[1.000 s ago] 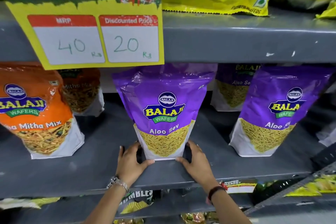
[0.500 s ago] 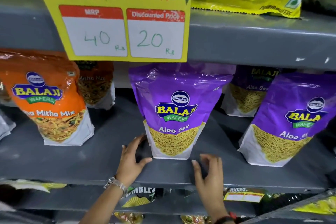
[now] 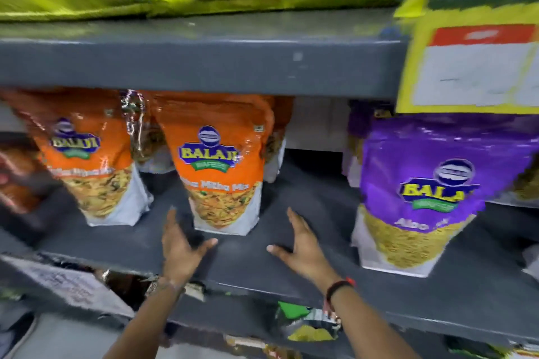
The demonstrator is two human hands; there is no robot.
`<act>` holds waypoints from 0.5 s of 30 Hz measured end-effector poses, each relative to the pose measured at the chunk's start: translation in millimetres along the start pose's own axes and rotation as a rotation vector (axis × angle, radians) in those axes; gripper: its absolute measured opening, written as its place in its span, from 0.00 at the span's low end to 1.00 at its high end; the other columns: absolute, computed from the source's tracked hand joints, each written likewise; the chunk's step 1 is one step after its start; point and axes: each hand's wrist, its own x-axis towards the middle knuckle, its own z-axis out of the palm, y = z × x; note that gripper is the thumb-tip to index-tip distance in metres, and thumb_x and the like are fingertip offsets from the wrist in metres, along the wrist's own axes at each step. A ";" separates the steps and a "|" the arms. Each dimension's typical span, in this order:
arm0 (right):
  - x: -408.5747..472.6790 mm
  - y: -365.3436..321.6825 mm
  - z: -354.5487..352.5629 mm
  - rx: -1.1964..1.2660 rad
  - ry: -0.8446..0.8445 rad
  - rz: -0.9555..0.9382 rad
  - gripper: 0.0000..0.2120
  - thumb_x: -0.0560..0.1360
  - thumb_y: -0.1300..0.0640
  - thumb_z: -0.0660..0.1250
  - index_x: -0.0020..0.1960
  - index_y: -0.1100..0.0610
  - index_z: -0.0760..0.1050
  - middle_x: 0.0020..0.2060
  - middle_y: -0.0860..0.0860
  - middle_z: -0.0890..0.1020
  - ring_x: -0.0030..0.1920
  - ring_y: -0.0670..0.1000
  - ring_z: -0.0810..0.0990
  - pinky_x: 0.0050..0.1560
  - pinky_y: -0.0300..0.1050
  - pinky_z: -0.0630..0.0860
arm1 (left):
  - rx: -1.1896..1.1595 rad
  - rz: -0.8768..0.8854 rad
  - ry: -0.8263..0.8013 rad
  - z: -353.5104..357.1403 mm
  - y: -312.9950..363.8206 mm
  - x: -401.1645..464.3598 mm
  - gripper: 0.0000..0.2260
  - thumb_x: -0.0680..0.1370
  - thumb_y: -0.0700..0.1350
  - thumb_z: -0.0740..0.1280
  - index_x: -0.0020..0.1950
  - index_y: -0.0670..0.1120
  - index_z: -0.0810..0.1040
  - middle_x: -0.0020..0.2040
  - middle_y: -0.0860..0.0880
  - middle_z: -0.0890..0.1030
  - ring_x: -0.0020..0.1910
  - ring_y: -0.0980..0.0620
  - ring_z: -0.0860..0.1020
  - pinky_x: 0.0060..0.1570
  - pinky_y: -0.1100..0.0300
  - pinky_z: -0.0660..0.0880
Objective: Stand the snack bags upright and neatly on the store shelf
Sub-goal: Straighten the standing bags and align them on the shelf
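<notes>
Now both hands are reaching out to the middle orange bag (image 3: 221,172), one on each side, so they can hold it straight from left and right. The left hand (image 3: 179,248) is sitting on the shelf (image 3: 291,277) just near the bag's left bottom corner, with its fingers spread apart and its thumb pointing right. It looks very close to the bag, but the blur is hiding whether it is touching. The right hand (image 3: 303,248) is a bit farther off to the right, also wide apart and holding nothing.

That bag is standing up near the front of the shelf, with its label facing out so shoppers can read it. Another orange bag (image 3: 87,160) is standing to its left, leaning a little. A purple bag (image 3: 428,192) is standing well to the right, under a yellow price sign (image 3: 472,67). More bags are hiding behind at the far back.

I think the hands are getting ready to press the bag's sides and line it up with its friends
</notes>
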 end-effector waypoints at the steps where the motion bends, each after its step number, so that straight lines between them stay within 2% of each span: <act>1: 8.3 -4.4 8.1 -0.015 -0.006 0.016 0.46 0.67 0.51 0.73 0.73 0.59 0.47 0.75 0.55 0.53 0.74 0.52 0.51 0.73 0.44 0.49 | -0.015 0.017 -0.085 -5.3 -6.0 11.5 0.56 0.55 0.61 0.76 0.72 0.40 0.51 0.74 0.44 0.56 0.72 0.47 0.55 0.70 0.47 0.55; 3: 21.9 -17.3 26.5 -0.038 0.004 0.027 0.51 0.62 0.46 0.74 0.73 0.57 0.47 0.74 0.54 0.55 0.74 0.53 0.52 0.73 0.47 0.47 | -0.062 0.045 -0.258 -16.8 -18.6 36.7 0.52 0.58 0.50 0.78 0.72 0.42 0.50 0.74 0.45 0.57 0.72 0.48 0.56 0.70 0.49 0.56; 4: 26.6 -22.2 34.1 -0.037 0.032 0.011 0.51 0.60 0.43 0.74 0.72 0.57 0.51 0.73 0.53 0.60 0.73 0.53 0.56 0.73 0.49 0.47 | -0.061 0.067 -0.335 -20.6 -22.5 48.7 0.50 0.57 0.51 0.77 0.72 0.44 0.53 0.72 0.46 0.61 0.71 0.49 0.59 0.69 0.51 0.58; 6: 33.8 -29.2 47.4 -0.063 0.109 -0.006 0.41 0.59 0.42 0.73 0.66 0.55 0.62 0.66 0.52 0.72 0.67 0.53 0.67 0.74 0.55 0.48 | -0.026 0.095 -0.464 -25.6 -27.9 68.3 0.46 0.57 0.55 0.73 0.70 0.46 0.58 0.69 0.47 0.67 0.68 0.49 0.64 0.67 0.53 0.59; 7: 34.9 -32.9 51.3 -0.103 0.139 0.009 0.35 0.60 0.43 0.72 0.62 0.55 0.65 0.62 0.51 0.75 0.64 0.53 0.70 0.74 0.57 0.48 | -0.003 0.106 -0.501 -25.6 -32.2 75.7 0.44 0.57 0.57 0.72 0.69 0.46 0.60 0.69 0.46 0.69 0.69 0.47 0.65 0.68 0.53 0.56; 10: 28.8 -40.7 54.1 -0.147 0.174 0.060 0.32 0.60 0.40 0.69 0.58 0.54 0.67 0.59 0.51 0.78 0.62 0.54 0.72 0.73 0.56 0.51 | 0.066 0.138 -0.492 -21.4 -37.0 80.5 0.37 0.64 0.52 0.72 0.69 0.47 0.61 0.69 0.46 0.69 0.71 0.44 0.62 0.70 0.52 0.43; 15: 2.5 -43.4 51.0 -0.144 0.248 0.097 0.26 0.66 0.52 0.73 0.60 0.56 0.68 0.59 0.53 0.77 0.60 0.53 0.69 0.68 0.55 0.62 | 0.150 0.204 -0.532 -21.5 -39.6 64.8 0.41 0.59 0.61 0.64 0.69 0.47 0.60 0.72 0.46 0.66 0.72 0.47 0.60 0.73 0.48 0.42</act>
